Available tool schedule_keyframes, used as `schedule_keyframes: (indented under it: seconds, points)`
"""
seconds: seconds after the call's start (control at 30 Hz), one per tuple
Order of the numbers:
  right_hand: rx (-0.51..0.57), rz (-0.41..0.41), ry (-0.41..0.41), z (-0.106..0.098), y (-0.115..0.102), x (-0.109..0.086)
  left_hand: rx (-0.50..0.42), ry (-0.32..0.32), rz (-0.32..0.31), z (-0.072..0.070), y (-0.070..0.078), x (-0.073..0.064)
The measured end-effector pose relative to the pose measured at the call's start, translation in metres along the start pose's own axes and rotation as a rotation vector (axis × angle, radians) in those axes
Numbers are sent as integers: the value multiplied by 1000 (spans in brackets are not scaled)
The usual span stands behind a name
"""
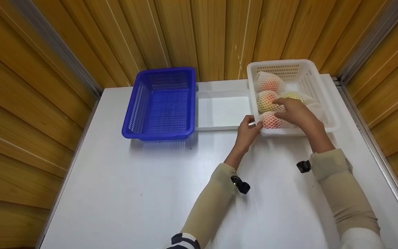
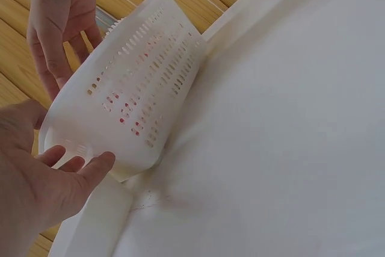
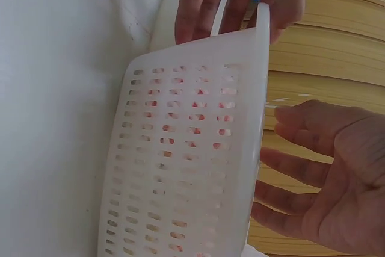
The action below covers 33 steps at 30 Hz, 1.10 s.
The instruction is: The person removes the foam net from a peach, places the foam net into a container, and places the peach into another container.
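Observation:
A white plastic basket [image 1: 299,132] stands at the back right of the table in the head view. Several red and yellow round fruits [image 1: 268,84] in white foam nets lie inside it. My left hand [image 1: 248,134] grips the basket's front left corner, thumb over the rim and fingers along the outer wall [image 2: 120,106]. Above the fruits hovers my right hand [image 1: 297,112], thumb and fingers spread and loosely bent over the front ones. From the right wrist view, the right hand's fingers [image 3: 295,167] are just past the rim, with the basket wall hiding most of the fruit.
A blue slotted basket [image 1: 162,133] with nothing in it stands to the left. Between the two baskets sits a low white tray [image 1: 223,110]. Wooden panel walls [image 1: 219,38] enclose the white table [image 1: 143,193] at the back and both sides.

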State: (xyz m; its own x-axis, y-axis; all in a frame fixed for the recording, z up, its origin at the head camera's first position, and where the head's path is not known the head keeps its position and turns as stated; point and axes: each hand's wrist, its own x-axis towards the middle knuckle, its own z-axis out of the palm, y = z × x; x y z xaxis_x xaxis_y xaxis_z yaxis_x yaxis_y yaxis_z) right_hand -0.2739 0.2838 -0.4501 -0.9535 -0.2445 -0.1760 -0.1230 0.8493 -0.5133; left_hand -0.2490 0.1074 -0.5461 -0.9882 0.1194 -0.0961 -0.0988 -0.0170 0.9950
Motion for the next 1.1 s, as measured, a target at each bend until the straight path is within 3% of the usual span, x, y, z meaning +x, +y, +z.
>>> schedule_keyframes:
  seconds: [0.27, 0.53, 1.1]
  points:
    - [-15, 8, -22, -17, -2, 21, -79, 8, -26, -3, -4, 3]
    - [23, 65, -56, -27, 5, 42, -93, 13, -29, -1, -2, 3]
    - [164, 200, -131, -22, 4, 71, -110, 10, -14, -2, -3, 2]
